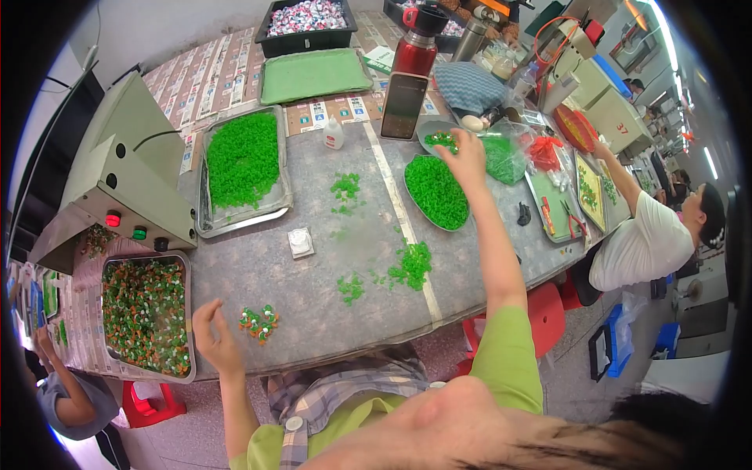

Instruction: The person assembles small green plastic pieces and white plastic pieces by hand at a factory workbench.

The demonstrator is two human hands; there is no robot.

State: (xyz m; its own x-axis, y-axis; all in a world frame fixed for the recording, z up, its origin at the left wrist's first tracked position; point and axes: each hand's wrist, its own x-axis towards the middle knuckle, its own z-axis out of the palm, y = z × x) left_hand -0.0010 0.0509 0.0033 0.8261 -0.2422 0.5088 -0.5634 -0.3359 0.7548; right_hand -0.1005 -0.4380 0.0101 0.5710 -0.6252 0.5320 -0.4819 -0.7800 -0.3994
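Fingers loosely bent, my left hand (215, 338) is held at the table's near edge, with nothing visible in it. It lies between a metal tray of mixed green, white and orange small pieces (147, 315) and a little heap of similar assembled pieces (258, 324). My right hand (468, 160) reaches far across to a small dish (428, 129) with green and white pieces (442, 142) in it. Its fingertips are closed together over the dish's edge; what they pinch, if anything, is hidden. Just nearer than that dish sits an oval plate heaped with green pieces (437, 193).
Loose green pieces (410, 265) lie mid-table. A tray of green pieces (244, 160) stands back left, beside a grey machine (129, 168). A small white square block (300, 243), white bottle (334, 135), phone (403, 106) and red flask (415, 55) stand on the table. A co-worker (650, 239) sits right.
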